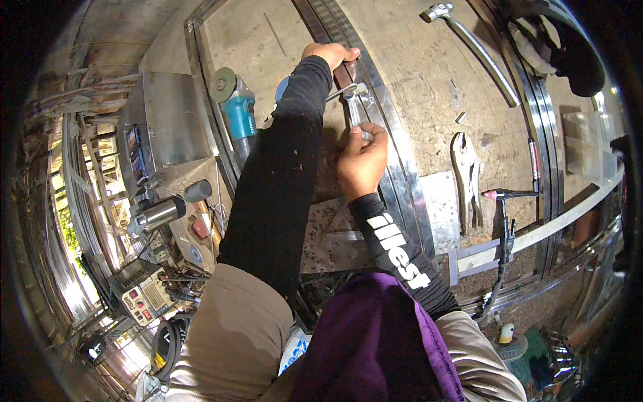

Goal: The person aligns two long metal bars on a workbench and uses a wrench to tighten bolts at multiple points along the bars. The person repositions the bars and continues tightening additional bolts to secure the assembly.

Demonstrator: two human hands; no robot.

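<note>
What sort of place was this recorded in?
Most likely a metalworking or welding workshop. A teal angle grinder lies on the left, what looks like a welding torch with a pink tip is on the right, and a metal hammer lies at the upper right.

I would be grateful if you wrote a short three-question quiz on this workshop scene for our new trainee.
1. True or false: the teal, cylindrical angle grinder lies farther left than the bare left hand.
2. What does the bare right hand grip?
A) a wooden mallet
B) a slim silver metal hand tool
C) a yellow tape measure
3. Which tool lies just left of the black welding torch with the pink nozzle?

Key:
1. True.
2. B.
3. The silver metal locking pliers.
</note>
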